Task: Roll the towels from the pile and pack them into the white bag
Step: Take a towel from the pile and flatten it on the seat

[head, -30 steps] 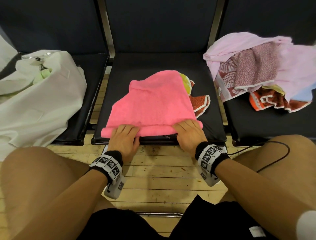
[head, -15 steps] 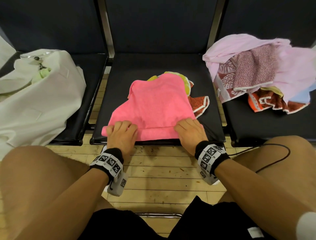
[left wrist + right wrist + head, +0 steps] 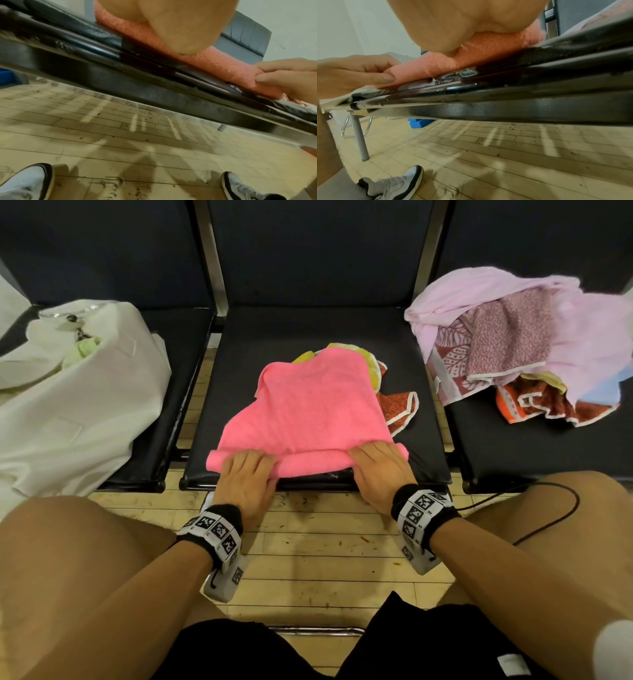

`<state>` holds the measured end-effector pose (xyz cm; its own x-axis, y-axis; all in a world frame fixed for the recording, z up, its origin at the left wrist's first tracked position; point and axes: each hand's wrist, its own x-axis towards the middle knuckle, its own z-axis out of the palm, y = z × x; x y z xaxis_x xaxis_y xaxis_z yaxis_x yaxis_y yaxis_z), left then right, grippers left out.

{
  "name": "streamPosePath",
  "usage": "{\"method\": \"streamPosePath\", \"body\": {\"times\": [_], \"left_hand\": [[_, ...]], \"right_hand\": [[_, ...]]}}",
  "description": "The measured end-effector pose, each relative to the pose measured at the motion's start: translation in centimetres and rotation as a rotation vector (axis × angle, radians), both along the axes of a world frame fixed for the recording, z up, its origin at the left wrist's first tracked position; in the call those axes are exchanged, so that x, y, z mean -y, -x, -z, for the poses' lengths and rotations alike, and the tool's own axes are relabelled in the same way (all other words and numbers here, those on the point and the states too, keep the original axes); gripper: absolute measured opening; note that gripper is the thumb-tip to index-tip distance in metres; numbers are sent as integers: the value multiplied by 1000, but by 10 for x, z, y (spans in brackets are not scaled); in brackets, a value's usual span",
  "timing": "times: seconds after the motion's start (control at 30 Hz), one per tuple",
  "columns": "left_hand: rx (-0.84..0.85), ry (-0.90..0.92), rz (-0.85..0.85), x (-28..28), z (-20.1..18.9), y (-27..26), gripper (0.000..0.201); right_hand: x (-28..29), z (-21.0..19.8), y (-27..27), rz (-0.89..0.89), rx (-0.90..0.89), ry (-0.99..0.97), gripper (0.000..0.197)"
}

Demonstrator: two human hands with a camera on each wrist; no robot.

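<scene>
A pink towel (image 3: pixel 308 412) lies on the middle black seat (image 3: pixel 421 453), its near edge turned into a thick roll (image 3: pixel 315 465). My left hand (image 3: pixel 251 463) grips the roll's left part and my right hand (image 3: pixel 371 455) grips its right part, fingers over the top. The wrist views show each thumb tucked under the pink roll (image 3: pixel 214 63), pinching it: right hand (image 3: pixel 281 77), left hand (image 3: pixel 361 71). A yellow towel (image 3: pixel 356 354) and a red patterned one (image 3: pixel 399 405) stick out from under it. The white bag (image 3: pixel 68 412) slumps on the left seat.
The towel pile (image 3: pixel 531 347), pink, mauve and orange-red cloths, covers the right seat. Seat backs rise behind all three seats. My bare knees flank the wooden floor (image 3: pixel 318 549) in front. A black cable (image 3: pixel 555 518) runs over my right thigh.
The roll has grown thicker and the towel's far end has drawn toward me, uncovering more of the yellow towel behind it. Both hands stay on the roll.
</scene>
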<state>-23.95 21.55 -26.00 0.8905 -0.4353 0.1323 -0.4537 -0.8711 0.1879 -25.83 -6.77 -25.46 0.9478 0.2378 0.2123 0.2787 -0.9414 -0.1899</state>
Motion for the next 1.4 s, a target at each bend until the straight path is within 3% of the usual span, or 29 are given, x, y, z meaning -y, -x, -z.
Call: {"method": "streamPosePath", "body": {"times": [0.13,0.3,0.4,0.5,0.6,0.8,0.87,1.0,1.23,1.4], "left_hand": [[-19,20,-50,3,-7,-2,36],[-43,-4,-46,6,-16,-4,49],[-31,-23,-49,8,-18,-9,48],[39,0,-79,9,-17,-10,41],[86,15,-132,9,-13,-10,33],[-23,11,-113,7,-16,-14,33],[-12,35,-102,7,-14,-11,30],[4,7,-69,7,-12,-10,44],[51,-76,-107,12,-10,-10,39],[44,-52,-113,12,-10,-10,35]], "right_hand": [[-1,-7,-1,22,-38,-9,27],[3,-11,-4,46,-118,-61,26],[5,-8,-5,51,-28,-108,20],[5,-4,-7,5,142,-24,9],[3,4,-6,-56,197,58,31],[-2,0,7,-65,39,12,29],[-1,-1,7,-37,18,15,31],[-3,-2,2,8,11,39,37],[-6,-17,1,36,-161,65,46],[0,-11,2,13,-16,-2,36]]}}
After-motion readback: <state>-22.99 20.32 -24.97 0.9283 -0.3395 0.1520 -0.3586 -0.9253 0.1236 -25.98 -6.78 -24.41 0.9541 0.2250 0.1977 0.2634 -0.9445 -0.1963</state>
